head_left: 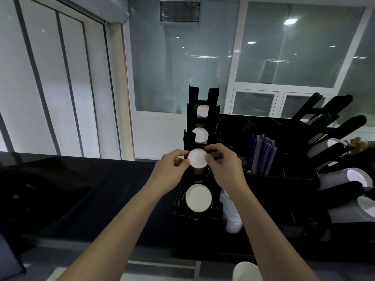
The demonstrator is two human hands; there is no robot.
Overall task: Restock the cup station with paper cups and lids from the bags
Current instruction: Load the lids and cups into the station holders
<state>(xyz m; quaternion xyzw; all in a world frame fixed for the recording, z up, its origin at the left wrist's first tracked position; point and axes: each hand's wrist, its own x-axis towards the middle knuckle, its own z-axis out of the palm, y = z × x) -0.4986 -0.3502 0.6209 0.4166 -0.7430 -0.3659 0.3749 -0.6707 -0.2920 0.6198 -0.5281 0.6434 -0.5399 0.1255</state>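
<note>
**Inspector:** Where did the hands stand at the cup station?

**Assistant:** Both were at the tall black cup rack (pixel 203 214) on the dark counter (pixel 113 191). The left hand (pixel 172 165) and right hand (pixel 224 164) pinched a white-ended cup stack (pixel 198 158) from either side, fingers curled against its rim, at the rack's third slot from the top.

**Inspector:** And the other slots?

**Assistant:** A white round end showed in the slot below (pixel 198 197), and two more in the slots above (pixel 200 135) (pixel 203 110). The topmost slot looked dark; contents could not be told.

**Inspector:** Surroundings?

**Assistant:** A white stack, seemingly of lids (pixel 231 213), stood just right of the rack's base. A black organiser (pixel 284 179) beside it held blue-wrapped items (pixel 262 153). Further right, a slanted black dispenser (pixel 332 126) carried grey cups with white insides (pixel 345 177). A white cup (pixel 246 270) sat at the lower edge of the view, near the right forearm.
</note>
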